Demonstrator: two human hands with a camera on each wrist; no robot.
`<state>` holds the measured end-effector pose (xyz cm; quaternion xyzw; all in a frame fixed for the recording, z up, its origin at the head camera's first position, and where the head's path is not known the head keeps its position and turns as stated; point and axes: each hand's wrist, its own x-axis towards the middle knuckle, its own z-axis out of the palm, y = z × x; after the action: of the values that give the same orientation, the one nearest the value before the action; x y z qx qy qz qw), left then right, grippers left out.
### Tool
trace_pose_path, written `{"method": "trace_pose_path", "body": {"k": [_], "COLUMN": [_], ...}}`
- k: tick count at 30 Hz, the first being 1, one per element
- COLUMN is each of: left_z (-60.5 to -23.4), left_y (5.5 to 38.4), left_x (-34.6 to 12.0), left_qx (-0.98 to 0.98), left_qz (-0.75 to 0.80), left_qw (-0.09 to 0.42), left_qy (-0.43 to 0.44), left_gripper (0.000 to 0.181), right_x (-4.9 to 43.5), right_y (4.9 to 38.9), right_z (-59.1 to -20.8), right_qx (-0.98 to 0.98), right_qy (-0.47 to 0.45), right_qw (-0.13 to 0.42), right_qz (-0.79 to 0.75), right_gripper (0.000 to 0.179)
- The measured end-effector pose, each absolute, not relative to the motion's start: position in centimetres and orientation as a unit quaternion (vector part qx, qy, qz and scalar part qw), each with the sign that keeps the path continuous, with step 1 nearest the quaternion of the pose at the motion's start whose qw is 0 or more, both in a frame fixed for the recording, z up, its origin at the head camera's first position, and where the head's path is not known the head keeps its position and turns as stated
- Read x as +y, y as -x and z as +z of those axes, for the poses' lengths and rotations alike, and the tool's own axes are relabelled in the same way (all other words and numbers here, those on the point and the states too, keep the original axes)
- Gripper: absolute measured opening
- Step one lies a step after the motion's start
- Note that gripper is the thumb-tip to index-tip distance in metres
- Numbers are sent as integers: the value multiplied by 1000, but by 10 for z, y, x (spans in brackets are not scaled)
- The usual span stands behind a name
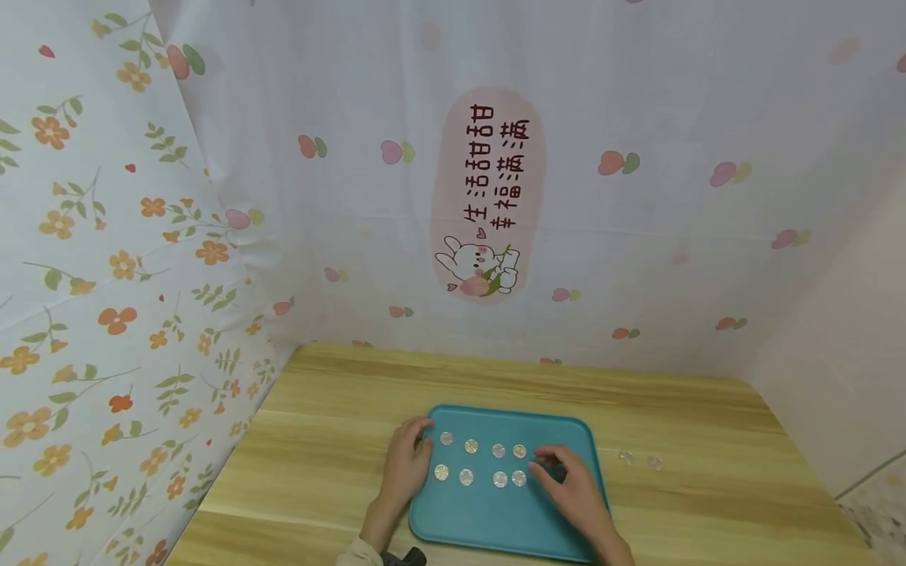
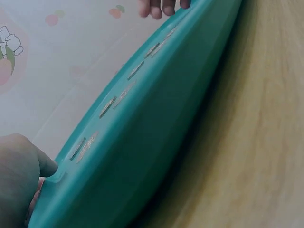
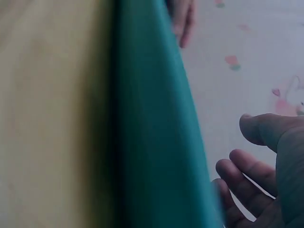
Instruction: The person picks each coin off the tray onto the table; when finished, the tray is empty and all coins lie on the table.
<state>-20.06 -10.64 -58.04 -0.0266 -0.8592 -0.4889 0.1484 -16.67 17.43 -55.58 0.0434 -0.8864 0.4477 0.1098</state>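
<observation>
We judge the layout mostly done: eight discs (image 1: 499,450) sit on the tray (image 1: 488,523), two outer discs (image 1: 626,457) on the desk (image 1: 340,432) toward three o'clock, left hand (image 1: 405,465) loose at nine, right hand's grip (image 1: 575,489) parted, empty.

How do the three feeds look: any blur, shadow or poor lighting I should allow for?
Head: bright, though the discs are too small for fine detail; left wrist: dimmer, with dark shadow on the table beside the tray; right wrist: also dim, tray wall and table blurred, right hand clearer.
</observation>
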Motion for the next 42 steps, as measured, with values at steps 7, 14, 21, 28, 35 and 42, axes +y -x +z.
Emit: {"method": "trace_pose_path", "body": {"k": [7, 14, 21, 28, 35, 42], "left_z": [-579, -578, -578, -580, -580, -579], "left_y": [201, 204, 202, 200, 199, 199], "left_x": [-105, -105, -104, -105, -105, -105], "left_qx": [-859, -859, -862, -863, -865, -866], "left_qz": [-487, -489, -484, -482, -480, -478], "left_qw": [153, 148, 145, 151, 145, 147], "left_qy": [28, 32, 27, 24, 20, 23], "left_gripper": [27, 27, 26, 27, 27, 27], "right_x": [164, 166, 167, 165, 162, 163], "right_y": [170, 170, 169, 167, 163, 164], "right_z": [-573, -578, -582, -583, -578, -576], "right_qx": [-888, -896, -903, -915, -932, -926], "right_qy": [-135, -166, -178, -163, -141, -137], "right_qw": [181, 203, 199, 188, 171, 156], "right_qz": [401, 360, 336, 316, 287, 316], "right_gripper": [22, 25, 27, 27, 21, 28]}}
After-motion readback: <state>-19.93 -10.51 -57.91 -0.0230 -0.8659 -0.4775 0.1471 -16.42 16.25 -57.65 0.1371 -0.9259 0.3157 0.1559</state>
